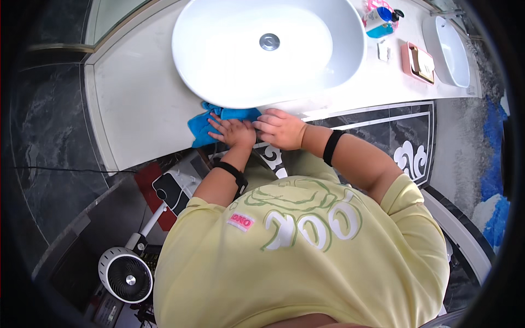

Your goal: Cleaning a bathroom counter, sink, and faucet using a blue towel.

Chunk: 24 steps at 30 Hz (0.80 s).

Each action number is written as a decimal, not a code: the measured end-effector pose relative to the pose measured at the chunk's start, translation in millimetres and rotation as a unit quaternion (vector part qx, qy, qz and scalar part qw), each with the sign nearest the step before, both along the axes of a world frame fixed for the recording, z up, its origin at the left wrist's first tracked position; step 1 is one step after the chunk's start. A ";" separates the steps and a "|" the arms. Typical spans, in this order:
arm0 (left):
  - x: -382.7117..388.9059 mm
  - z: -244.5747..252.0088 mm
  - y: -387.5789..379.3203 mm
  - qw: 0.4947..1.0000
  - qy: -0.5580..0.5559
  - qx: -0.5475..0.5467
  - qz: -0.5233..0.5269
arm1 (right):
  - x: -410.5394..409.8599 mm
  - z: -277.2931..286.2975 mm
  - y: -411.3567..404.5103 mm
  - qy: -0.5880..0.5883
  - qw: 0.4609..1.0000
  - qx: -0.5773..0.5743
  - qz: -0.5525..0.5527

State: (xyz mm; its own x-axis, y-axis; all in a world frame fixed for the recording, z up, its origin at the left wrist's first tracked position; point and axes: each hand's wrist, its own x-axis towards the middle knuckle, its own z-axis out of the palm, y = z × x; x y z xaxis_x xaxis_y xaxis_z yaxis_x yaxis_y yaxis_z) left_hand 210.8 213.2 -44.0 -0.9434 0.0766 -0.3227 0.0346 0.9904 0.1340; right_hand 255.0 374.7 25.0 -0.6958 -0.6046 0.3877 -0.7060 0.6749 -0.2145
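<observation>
A blue cloth (204,126) lies bunched and partly folded on the white countertop, against the front of the white oval basin (192,78). My left hand (236,132) rests on the cloth near the counter's front edge, palm down with its fingers spread. Just to its right, my right hand (283,129) has bent fingers, with the fingertips at the right end of the cloth and close to my left hand. Its thumb and palm are hidden, so a grip on the cloth cannot be made out. The basin holds no visible water, and its metal drain (269,42) shows.
Right of the basin stand a pump bottle of blue liquid (379,29), a small white item (384,51), a pink box (406,61) and a smaller basin (447,53). A round fan (130,279) stands at lower left; a thin cable (82,169) crosses left of the counter.
</observation>
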 end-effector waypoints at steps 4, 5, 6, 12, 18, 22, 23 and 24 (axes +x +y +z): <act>16.6 -6.7 35.5 0.998 -0.040 -0.016 0.049 | 33.0 -20.7 38.1 -0.043 0.998 0.038 -0.008; 20.3 -8.8 44.0 0.997 -0.044 -0.019 0.060 | 38.7 -23.6 48.0 -0.060 0.997 0.035 -0.024; 27.1 -5.9 56.4 0.997 -0.011 -0.009 0.075 | 45.9 -25.9 59.3 -0.107 0.992 0.055 -0.030; 54.5 -5.8 116.8 0.990 -0.132 0.006 0.040 | 68.9 -25.1 115.1 -0.217 0.966 0.074 -0.119; 78.1 16.8 176.9 0.976 -0.201 -0.012 -0.079 | 115.1 -63.0 150.6 -0.343 0.895 -0.052 -0.279; 86.4 40.2 222.7 0.955 -0.258 0.037 -0.144 | 141.6 -78.7 159.8 -0.394 0.788 -0.193 -0.432; 83.8 42.1 236.2 0.951 -0.265 0.032 -0.157 | 145.3 -79.2 162.1 -0.406 0.762 -0.213 -0.456; 81.8 43.6 250.2 0.946 -0.273 0.027 -0.172 | 151.0 -80.9 161.1 -0.374 0.714 -0.314 -0.502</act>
